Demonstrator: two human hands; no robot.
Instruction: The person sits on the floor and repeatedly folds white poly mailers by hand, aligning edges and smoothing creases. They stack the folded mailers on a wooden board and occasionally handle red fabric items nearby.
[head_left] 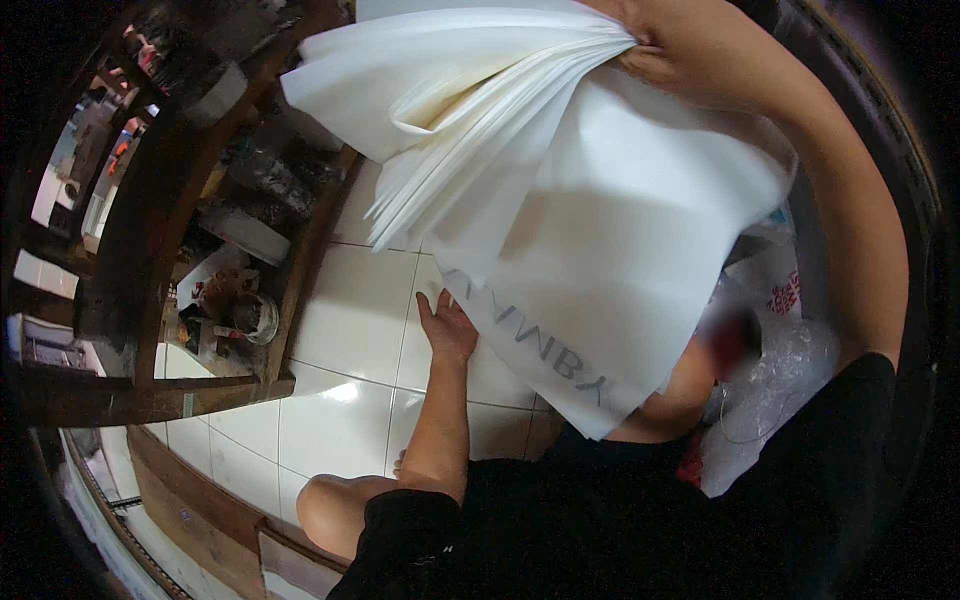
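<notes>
A bundle of large white sheets, paper-like, fans out above my lap. My right hand reaches over at the top and grips the sheets where they bunch together. From there, several thin layers spread to the left, and one broad sheet hangs toward me with dark grey lettering near its lower edge. My left hand is beside that sheet's lower left edge, palm up with thumb and fingers apart. It holds nothing that I can see, and whether its fingertips touch the sheet I cannot tell.
White floor tiles lie below my left hand. To the left stands a dark wooden shelf with a round container and clutter. Clear plastic wrapping lies by my right side. My bent knee is at the lower left.
</notes>
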